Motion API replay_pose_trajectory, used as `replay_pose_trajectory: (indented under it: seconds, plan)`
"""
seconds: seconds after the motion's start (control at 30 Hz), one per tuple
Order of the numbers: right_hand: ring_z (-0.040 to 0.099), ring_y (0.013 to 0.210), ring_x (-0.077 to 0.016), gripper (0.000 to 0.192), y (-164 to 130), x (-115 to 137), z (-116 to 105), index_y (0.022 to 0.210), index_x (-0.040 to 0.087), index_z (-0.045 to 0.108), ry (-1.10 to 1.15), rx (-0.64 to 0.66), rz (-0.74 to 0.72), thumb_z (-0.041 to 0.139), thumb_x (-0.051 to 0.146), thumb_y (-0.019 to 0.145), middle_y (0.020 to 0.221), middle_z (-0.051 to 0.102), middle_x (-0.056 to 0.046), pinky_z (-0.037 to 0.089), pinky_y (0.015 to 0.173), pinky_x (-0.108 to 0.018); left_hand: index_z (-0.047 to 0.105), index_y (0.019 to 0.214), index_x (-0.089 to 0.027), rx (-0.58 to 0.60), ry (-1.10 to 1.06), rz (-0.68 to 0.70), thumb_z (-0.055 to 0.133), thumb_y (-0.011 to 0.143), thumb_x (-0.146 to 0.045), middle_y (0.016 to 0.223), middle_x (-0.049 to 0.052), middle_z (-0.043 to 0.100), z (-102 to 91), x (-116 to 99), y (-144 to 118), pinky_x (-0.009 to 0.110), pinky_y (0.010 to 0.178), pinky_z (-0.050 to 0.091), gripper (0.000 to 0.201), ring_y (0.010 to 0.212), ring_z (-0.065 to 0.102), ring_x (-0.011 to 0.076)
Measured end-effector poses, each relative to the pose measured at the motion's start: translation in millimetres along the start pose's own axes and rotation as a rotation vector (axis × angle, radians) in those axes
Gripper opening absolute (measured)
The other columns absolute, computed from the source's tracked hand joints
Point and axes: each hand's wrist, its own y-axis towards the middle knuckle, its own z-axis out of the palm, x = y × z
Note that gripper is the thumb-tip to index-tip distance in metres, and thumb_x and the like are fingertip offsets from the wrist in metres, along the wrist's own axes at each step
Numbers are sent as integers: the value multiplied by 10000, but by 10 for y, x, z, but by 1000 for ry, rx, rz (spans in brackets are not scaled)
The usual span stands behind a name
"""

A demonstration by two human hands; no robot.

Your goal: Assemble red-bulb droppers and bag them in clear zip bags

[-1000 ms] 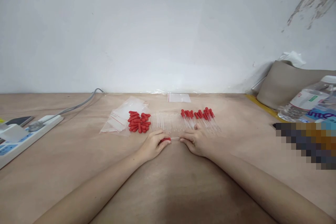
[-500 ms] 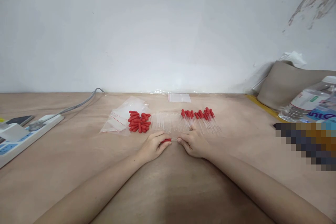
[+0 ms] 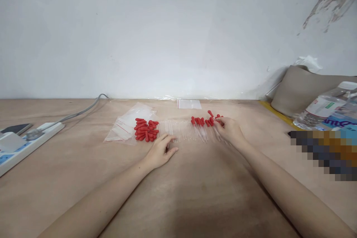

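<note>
My left hand [image 3: 161,151] rests on the table with thumb and forefinger apart, holding nothing, just in front of a row of clear thin tubes [image 3: 166,128]. Left of that row is a heap of loose red rubber bulbs [image 3: 146,129]. My right hand [image 3: 230,130] is at the right-hand group of red-bulbed droppers [image 3: 198,121], thumb and fingers pinched together. From its fingertips a dropper with a red bulb [image 3: 210,113] points up and to the left; its tube is mostly hidden by the fingers. My right hand covers part of the droppers there.
Clear zip bags [image 3: 122,128] lie left of the bulbs, and another small bag [image 3: 189,104] lies near the wall. A white power strip [image 3: 52,130] with a grey cable is at the left. Water bottles [image 3: 320,109] and a grey-brown container [image 3: 290,89] stand at the right.
My hands have parted. The red bulb has left my left hand, whose fingers have opened. My right hand has moved right and away from me to the finished-looking droppers, carrying a dropper.
</note>
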Motion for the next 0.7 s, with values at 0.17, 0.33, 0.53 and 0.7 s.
replay_pose_trajectory:
  seconds: [0.17,0.33,0.53,0.7]
  plan:
    - [568,751,-188,242,19,-173,80,909,135,613,-131,8,125,427,228,785,819,639,-92,352,646,-255,545,987,-180,17,1,-4,528,790,-238,813,16,486,0,-20,13,251,623,418,207,616,471,106]
    - [579,740,-212,247,-36,-139,113,918,147,591,-261,36,183,424,271,784,839,645,-107,318,624,-280,569,934,-178,41,-14,-16,527,791,-237,842,23,500,2,-21,18,247,613,418,161,612,468,102]
    - [573,752,-185,215,-89,96,152,807,198,610,-286,-12,113,418,291,781,746,649,-32,254,743,-328,579,900,-174,59,-32,-31,518,797,-246,860,29,504,-12,-39,12,233,604,420,140,636,475,103]
    - [569,732,-180,213,17,300,217,768,206,614,-218,108,146,441,328,761,676,636,-20,261,752,-319,589,881,-175,70,-22,-35,514,795,-240,848,31,507,-12,-42,13,242,622,423,131,665,482,116]
